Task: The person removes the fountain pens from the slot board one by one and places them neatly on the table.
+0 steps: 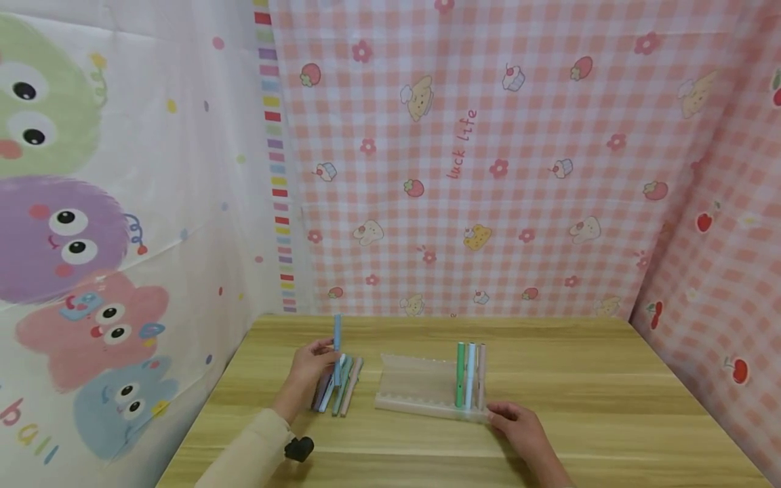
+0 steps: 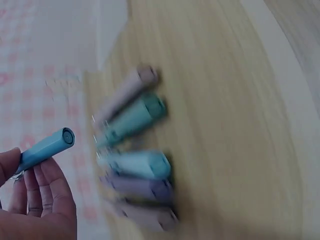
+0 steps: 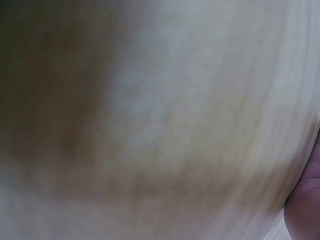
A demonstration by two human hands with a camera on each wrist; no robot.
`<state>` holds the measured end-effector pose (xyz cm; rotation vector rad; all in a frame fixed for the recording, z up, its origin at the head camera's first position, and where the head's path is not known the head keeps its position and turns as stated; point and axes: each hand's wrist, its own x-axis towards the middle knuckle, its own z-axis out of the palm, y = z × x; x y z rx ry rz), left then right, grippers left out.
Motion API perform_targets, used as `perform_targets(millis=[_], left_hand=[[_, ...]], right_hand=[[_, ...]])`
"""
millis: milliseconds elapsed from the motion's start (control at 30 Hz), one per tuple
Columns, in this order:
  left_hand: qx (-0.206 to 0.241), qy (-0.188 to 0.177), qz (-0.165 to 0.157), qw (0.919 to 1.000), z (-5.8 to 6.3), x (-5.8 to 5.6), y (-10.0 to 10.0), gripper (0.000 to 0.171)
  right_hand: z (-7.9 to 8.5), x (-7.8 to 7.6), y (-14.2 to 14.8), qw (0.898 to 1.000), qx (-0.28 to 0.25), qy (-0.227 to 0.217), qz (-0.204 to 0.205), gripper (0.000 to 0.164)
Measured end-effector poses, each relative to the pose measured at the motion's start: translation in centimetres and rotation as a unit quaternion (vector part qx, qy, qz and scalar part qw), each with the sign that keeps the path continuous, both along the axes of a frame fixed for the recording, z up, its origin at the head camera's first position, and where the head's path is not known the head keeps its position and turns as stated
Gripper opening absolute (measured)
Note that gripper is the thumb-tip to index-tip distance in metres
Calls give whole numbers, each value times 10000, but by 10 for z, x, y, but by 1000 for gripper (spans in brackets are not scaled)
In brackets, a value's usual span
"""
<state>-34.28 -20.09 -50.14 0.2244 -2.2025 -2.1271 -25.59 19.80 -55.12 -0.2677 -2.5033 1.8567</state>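
My left hand [image 1: 312, 364] pinches a blue marker pen [image 1: 337, 339] between thumb and fingers, upright in the head view, above a loose group of pens. In the left wrist view, one round end of this blue marker points away from the fingers. Under and beside that hand lie several more markers, among them a green one [image 2: 135, 119], a light blue one [image 2: 142, 164] and a purple one [image 2: 142, 186]. A clear plastic pen tray [image 1: 421, 408] with a notched front edge lies to the right. My right hand [image 1: 518, 427] grips its front right corner.
At the tray's right end stand a green marker [image 1: 460, 376], a light blue marker [image 1: 470, 376] and a greyish-pink marker [image 1: 481, 379]. The wooden table [image 1: 579, 379] meets a pink checked cloth [image 1: 488, 203] behind and a white printed cloth [image 1: 201, 203] on the left.
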Motion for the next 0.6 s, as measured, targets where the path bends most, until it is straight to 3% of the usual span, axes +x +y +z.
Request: perform_targets(millis=[333,600], left_hand=[[-143,-107,-78,9998,-12,0,-47,46],[-374,-227,-286,9986,-21,0,-71,49]], right_hand=[[0,0,0,10000,46,-68,-6,20],[1,0,-1,9999,71,-100,-26,20]])
